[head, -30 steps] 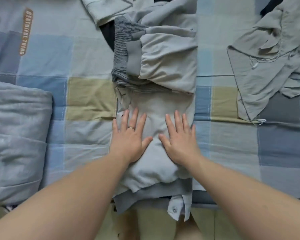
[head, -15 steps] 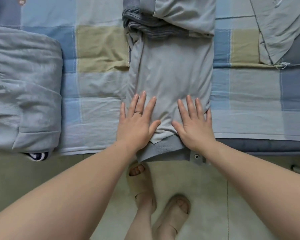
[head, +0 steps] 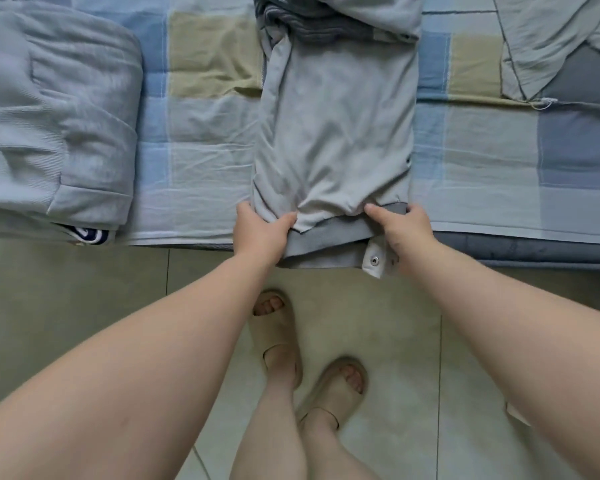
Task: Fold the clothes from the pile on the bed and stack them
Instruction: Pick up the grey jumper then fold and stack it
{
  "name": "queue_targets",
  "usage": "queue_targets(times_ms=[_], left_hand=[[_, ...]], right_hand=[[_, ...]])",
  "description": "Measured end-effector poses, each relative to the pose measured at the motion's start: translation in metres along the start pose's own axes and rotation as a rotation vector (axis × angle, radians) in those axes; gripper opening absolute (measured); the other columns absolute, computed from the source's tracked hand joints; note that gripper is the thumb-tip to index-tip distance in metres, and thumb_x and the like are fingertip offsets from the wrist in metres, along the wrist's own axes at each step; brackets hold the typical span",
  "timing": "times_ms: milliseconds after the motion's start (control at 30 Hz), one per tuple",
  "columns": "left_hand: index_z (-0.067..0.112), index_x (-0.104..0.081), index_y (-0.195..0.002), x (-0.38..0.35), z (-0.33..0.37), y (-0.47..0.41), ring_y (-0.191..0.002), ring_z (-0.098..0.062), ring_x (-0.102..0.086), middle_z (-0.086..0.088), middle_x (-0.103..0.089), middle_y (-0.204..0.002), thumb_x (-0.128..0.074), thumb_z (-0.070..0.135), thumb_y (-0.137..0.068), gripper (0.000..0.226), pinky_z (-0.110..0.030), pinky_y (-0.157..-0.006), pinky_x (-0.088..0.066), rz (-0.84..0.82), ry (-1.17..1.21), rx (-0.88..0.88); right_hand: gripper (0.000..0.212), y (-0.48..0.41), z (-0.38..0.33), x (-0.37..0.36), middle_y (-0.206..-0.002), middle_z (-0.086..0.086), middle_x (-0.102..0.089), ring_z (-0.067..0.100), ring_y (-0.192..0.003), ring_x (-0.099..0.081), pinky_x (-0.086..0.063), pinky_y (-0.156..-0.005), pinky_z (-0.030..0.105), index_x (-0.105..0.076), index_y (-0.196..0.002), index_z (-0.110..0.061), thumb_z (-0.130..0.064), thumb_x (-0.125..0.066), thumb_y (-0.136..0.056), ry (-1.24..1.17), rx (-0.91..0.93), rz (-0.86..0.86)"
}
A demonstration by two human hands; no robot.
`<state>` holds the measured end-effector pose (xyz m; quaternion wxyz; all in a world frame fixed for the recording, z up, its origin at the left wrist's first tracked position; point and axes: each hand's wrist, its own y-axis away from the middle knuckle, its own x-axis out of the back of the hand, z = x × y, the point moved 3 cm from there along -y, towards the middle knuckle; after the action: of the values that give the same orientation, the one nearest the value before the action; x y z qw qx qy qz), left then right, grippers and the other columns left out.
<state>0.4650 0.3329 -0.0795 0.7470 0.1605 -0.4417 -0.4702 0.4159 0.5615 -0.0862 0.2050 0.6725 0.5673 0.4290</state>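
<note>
1. Nearest to us, our feet in beige sandals [head: 338, 388] stand on the pale tiled floor [head: 66, 306], just short of the bed's edge.
2. Both bare forearms reach forward from the lower corners to that edge.
3. Our left hand [head: 260, 230] grasps the near left corner of the grey garment [head: 336, 133]. The thumb lies on top of the cloth, and the fingers are tucked round the side and mostly hidden.
4. Our right hand [head: 404, 228] grasps the near right corner in the same way, with the thumb pressed on top and the fingers curled round the edge.
5. Between the hands, the garment's darker hem band [head: 329, 237] hangs over the edge of the mattress. A white tab with a snap button [head: 374, 260] shows just beside the right wrist.
6. The garment lies lengthwise on the checked sheet [head: 201, 140] in a narrow strip running away from us, and the cloth is bunched where the thumbs pinch it.
7. At its far end the fabric is doubled over, with a ribbed dark grey part [head: 312, 26] showing there.
8. To the left, well apart, sit some folded grey clothes [head: 56, 116] near the bed's edge.
9. At the far right a loose grey-green garment [head: 548, 39] lies spread on the sheet.
</note>
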Motion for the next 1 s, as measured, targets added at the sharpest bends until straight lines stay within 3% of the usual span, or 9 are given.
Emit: queue_targets(times_ms=[67,100,167,233,400,533,733,900,1000], left_hand=[[0.008,-0.059,-0.122,0.003,-0.002,-0.001,-0.11,-0.03,-0.063,-0.009,-0.066,-0.119,-0.081,0.033,-0.081,0.053,-0.04,-0.096,-0.051,-0.025,0.084,0.061],[0.008,-0.061,-0.124,0.004,-0.003,0.002,-0.109,-0.029,-0.064,-0.008,-0.067,-0.119,-0.081,0.031,-0.082,0.052,-0.041,-0.097,-0.052,-0.051,0.151,0.099],[0.01,-0.06,-0.13,0.005,-0.005,0.012,-0.106,-0.024,-0.067,-0.005,-0.069,-0.12,-0.08,0.027,-0.085,0.053,-0.039,-0.094,-0.055,-0.147,0.34,0.208],[0.012,-0.06,-0.129,0.009,-0.007,0.029,-0.099,-0.021,-0.07,-0.003,-0.071,-0.117,-0.08,0.027,-0.085,0.051,-0.037,-0.087,-0.058,-0.233,0.436,0.306],[0.012,-0.064,-0.125,0.037,-0.018,0.099,-0.098,-0.027,-0.071,-0.006,-0.073,-0.111,-0.082,0.029,-0.082,0.049,-0.047,-0.086,-0.06,-0.315,0.381,0.471],[0.015,-0.062,-0.118,0.064,-0.017,0.171,-0.084,-0.021,-0.068,-0.004,-0.071,-0.104,-0.077,0.029,-0.088,0.036,-0.028,-0.051,-0.055,-0.352,0.352,0.593],[0.019,-0.058,-0.095,0.094,0.014,0.243,-0.067,-0.015,-0.057,0.0,-0.061,-0.079,-0.059,0.02,-0.099,0.004,-0.019,-0.045,-0.046,-0.443,0.317,0.656],[0.022,-0.062,-0.092,0.107,0.086,0.221,-0.06,-0.012,-0.058,0.005,-0.063,-0.071,-0.057,0.022,-0.094,0.006,-0.017,-0.046,-0.046,-0.455,0.413,0.648],[0.019,-0.06,-0.078,0.108,0.149,0.184,-0.058,-0.011,-0.054,0.005,-0.062,-0.057,-0.053,0.023,-0.097,0.02,-0.022,-0.057,-0.045,-0.461,0.509,0.588]], right_hand=[[0.067,-0.004,0.002,0.004,-0.108,0.01,-0.074,0.028,-0.092,-0.072,-0.058,-0.089,0.049,-0.065,-0.116,-0.007,-0.026,-0.091,-0.058,-0.054,-0.12,-0.104],[0.057,0.0,0.003,0.006,-0.102,0.012,-0.074,0.03,-0.087,-0.073,-0.06,-0.083,0.054,-0.066,-0.114,-0.005,-0.02,-0.089,-0.064,-0.061,-0.17,-0.154],[0.027,0.016,0.001,0.011,-0.086,0.013,-0.072,0.029,-0.066,-0.072,-0.06,-0.058,0.052,-0.063,-0.106,-0.005,-0.013,-0.078,-0.084,-0.075,-0.215,-0.234],[0.019,0.034,0.002,0.021,-0.08,0.013,-0.069,0.028,-0.054,-0.069,-0.056,-0.044,0.046,-0.061,-0.105,-0.007,-0.012,-0.072,-0.09,-0.095,-0.23,-0.255],[0.02,0.104,0.021,0.057,-0.097,0.016,-0.072,0.029,-0.066,-0.07,-0.056,-0.046,0.043,-0.065,-0.107,-0.007,-0.011,-0.073,-0.089,-0.141,-0.238,-0.225],[0.01,0.173,0.035,0.09,-0.093,0.013,-0.071,0.027,-0.069,-0.069,-0.06,-0.054,0.041,-0.066,-0.097,-0.009,-0.011,-0.073,-0.089,-0.158,-0.266,-0.187],[0.01,0.243,0.019,0.128,-0.092,0.012,-0.071,0.026,-0.072,-0.069,-0.058,-0.076,0.042,-0.065,-0.097,-0.007,-0.006,-0.071,-0.09,-0.172,-0.303,-0.144],[0.022,0.228,-0.059,0.134,-0.091,0.008,-0.071,0.024,-0.069,-0.068,-0.056,-0.054,0.032,-0.067,-0.108,-0.007,-0.013,-0.074,-0.088,-0.166,-0.273,-0.116],[0.023,0.197,-0.123,0.124,-0.09,0.005,-0.071,0.021,-0.068,-0.068,-0.055,-0.046,0.028,-0.066,-0.109,-0.01,-0.017,-0.074,-0.089,-0.205,-0.258,-0.085]])
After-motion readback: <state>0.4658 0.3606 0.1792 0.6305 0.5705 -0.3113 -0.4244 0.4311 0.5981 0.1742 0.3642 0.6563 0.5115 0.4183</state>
